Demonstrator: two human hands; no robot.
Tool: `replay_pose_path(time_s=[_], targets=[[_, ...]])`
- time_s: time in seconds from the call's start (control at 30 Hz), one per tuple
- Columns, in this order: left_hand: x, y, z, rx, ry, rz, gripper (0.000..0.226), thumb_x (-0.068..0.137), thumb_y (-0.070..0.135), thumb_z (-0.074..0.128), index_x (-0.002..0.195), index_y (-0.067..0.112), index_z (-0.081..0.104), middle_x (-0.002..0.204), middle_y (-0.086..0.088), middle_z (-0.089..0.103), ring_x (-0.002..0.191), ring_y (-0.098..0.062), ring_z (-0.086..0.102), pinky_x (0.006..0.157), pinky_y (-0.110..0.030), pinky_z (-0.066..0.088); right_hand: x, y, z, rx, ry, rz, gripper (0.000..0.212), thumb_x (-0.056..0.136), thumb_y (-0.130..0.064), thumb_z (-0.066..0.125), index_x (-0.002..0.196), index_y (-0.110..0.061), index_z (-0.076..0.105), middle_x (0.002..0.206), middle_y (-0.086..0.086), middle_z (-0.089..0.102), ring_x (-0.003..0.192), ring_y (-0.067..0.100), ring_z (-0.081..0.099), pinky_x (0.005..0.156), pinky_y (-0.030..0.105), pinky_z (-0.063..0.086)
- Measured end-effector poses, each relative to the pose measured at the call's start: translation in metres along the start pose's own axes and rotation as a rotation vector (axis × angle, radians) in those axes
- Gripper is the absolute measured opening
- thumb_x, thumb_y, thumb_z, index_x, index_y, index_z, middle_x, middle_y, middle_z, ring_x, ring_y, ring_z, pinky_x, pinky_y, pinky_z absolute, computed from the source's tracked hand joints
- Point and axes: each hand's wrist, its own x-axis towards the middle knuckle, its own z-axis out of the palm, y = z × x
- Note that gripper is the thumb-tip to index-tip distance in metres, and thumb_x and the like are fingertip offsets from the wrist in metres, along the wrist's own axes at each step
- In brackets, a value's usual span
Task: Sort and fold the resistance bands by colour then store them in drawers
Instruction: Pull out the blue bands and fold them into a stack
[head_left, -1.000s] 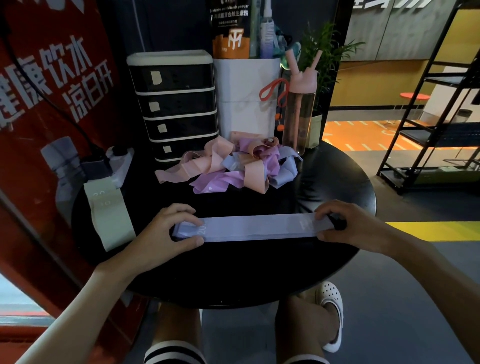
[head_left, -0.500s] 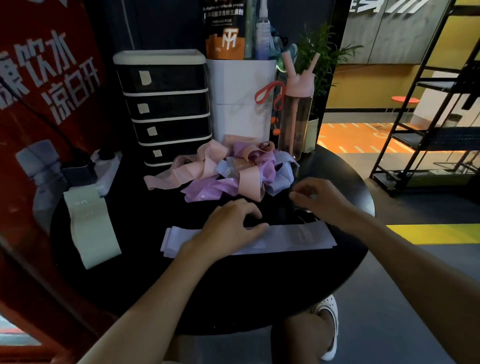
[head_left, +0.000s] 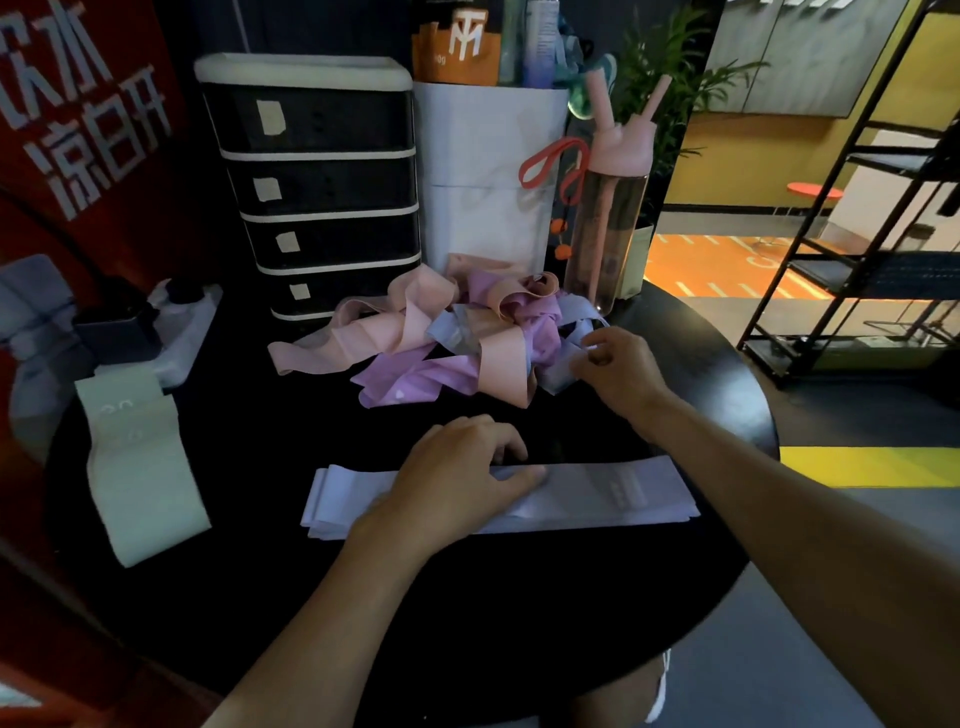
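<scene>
A flat stack of light blue bands (head_left: 597, 493) lies across the near middle of the round black table (head_left: 519, 613). My left hand (head_left: 457, 478) rests on its middle, fingers spread and pressing down. Behind it sits a tangled pile of pink, purple and light blue bands (head_left: 441, 343). My right hand (head_left: 618, 369) is at the pile's right edge, fingers curled and pinching a loose light blue band (head_left: 558, 376). Flattened pale green bands (head_left: 140, 467) lie at the table's left. The black drawer unit (head_left: 322, 182) stands at the back left, all drawers closed.
A white container (head_left: 488, 171) and a pink water bottle (head_left: 608, 223) stand behind the pile. A power strip with a plug (head_left: 176, 332) lies at the back left. A red banner fills the left side. A black metal rack (head_left: 857, 234) stands on the floor at right.
My right hand left the end of the flat blue stack and moved back to the pile. My left hand slid from the stack's left end to its middle.
</scene>
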Motion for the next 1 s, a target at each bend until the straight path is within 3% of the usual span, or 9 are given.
replay_pose_path(time_s=[0.07,0.13,0.2,0.47,0.6,0.67,0.8,0.9,1.0], targets=[[-0.001,0.0,0.0,-0.015,-0.009,0.0,0.022,0.086,0.056,0.065,0.093,0.036,0.066,0.088,0.013,0.056,0.086,-0.004,0.053,0.075,-0.024,0.04,-0.002,-0.006,-0.002,0.019,0.015,-0.03,0.012,0.089,-0.003,0.066,0.101,-0.002,0.066,0.091,0.017,0.067,0.073,0.017,0.061,0.068,0.031,0.055],[-0.001,0.001,-0.001,-0.032,-0.004,0.006,0.02,0.085,0.056,0.067,0.092,0.036,0.066,0.09,0.015,0.059,0.088,-0.002,0.055,0.077,-0.024,0.043,-0.002,-0.013,-0.006,0.039,0.017,-0.083,0.013,0.089,0.0,0.066,0.101,-0.006,0.066,0.083,0.004,0.065,0.07,0.009,0.059,0.061,0.013,0.051],[-0.002,0.001,0.0,-0.013,0.009,0.007,0.024,0.085,0.056,0.067,0.093,0.033,0.067,0.093,0.015,0.062,0.09,-0.001,0.057,0.08,-0.024,0.047,0.001,-0.022,-0.01,0.068,0.042,-0.132,0.022,0.087,0.003,0.067,0.104,-0.01,0.065,0.082,-0.008,0.06,0.072,0.002,0.056,0.057,0.005,0.043],[0.002,0.008,-0.01,-0.145,0.176,0.021,0.007,0.089,0.027,0.069,0.092,0.023,0.073,0.092,0.01,0.068,0.085,-0.008,0.063,0.079,-0.032,0.052,-0.001,-0.065,-0.039,0.231,0.089,-0.241,0.023,0.087,0.004,0.065,0.095,-0.017,0.064,0.086,-0.006,0.06,0.074,0.005,0.055,0.059,0.004,0.042],[0.007,0.016,-0.03,-0.231,0.292,0.071,0.011,0.088,0.014,0.068,0.088,0.025,0.068,0.086,0.014,0.066,0.083,-0.004,0.062,0.072,-0.022,0.051,-0.008,-0.081,-0.048,0.309,0.069,-0.271,0.021,0.088,0.002,0.066,0.102,-0.013,0.068,0.096,0.003,0.065,0.079,0.002,0.06,0.065,0.008,0.048],[0.011,0.022,-0.042,-0.31,0.331,0.051,0.016,0.091,0.014,0.066,0.09,0.03,0.066,0.087,0.015,0.068,0.083,-0.003,0.063,0.071,-0.016,0.049,-0.014,-0.088,-0.051,0.355,0.043,-0.282,0.021,0.088,0.001,0.066,0.103,-0.013,0.069,0.096,0.002,0.066,0.076,-0.002,0.06,0.067,0.011,0.05],[0.024,0.032,-0.059,-0.453,0.4,0.051,0.009,0.095,0.02,0.065,0.103,0.021,0.069,0.095,0.01,0.071,0.089,-0.001,0.064,0.074,-0.013,0.047,-0.029,-0.102,-0.053,0.363,-0.013,-0.309,0.02,0.088,0.0,0.066,0.098,-0.016,0.07,0.098,0.002,0.068,0.082,0.006,0.063,0.068,0.016,0.049],[0.029,0.036,-0.072,-0.496,0.478,0.072,0.009,0.095,0.02,0.064,0.102,0.024,0.067,0.098,0.011,0.069,0.091,0.0,0.063,0.075,-0.009,0.044,-0.041,-0.109,-0.056,0.332,-0.084,-0.344,0.022,0.088,0.005,0.063,0.1,-0.012,0.071,0.095,-0.002,0.067,0.074,0.0,0.061,0.064,0.013,0.047],[0.034,0.036,-0.085,-0.473,0.469,0.135,0.014,0.093,0.024,0.065,0.106,0.021,0.069,0.101,0.007,0.07,0.096,-0.005,0.064,0.078,-0.015,0.046,-0.051,-0.112,-0.06,0.345,-0.154,-0.37,0.03,0.088,0.013,0.052,0.099,-0.007,0.071,0.089,0.0,0.067,0.067,0.001,0.057,0.057,0.012,0.043]])
